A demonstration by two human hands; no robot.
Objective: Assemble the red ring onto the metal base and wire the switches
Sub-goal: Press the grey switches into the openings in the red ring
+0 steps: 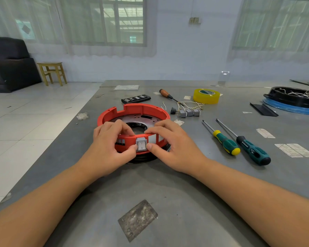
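Both hands pinch the switch (141, 144) in the red ring (132, 111), apparently seating it. The left hand (111, 141) and right hand (169, 143) hook fingers over the rim to steady it.

Workshop: metal workbench (168, 184) with screwdrivers (227, 143), tape roll (206, 96).

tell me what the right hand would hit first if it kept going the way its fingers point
The right hand points left, its thumb already at the grey switch in the red ring. Going on, it would press that switch first, then probably meet the left hand at the switch's other side.
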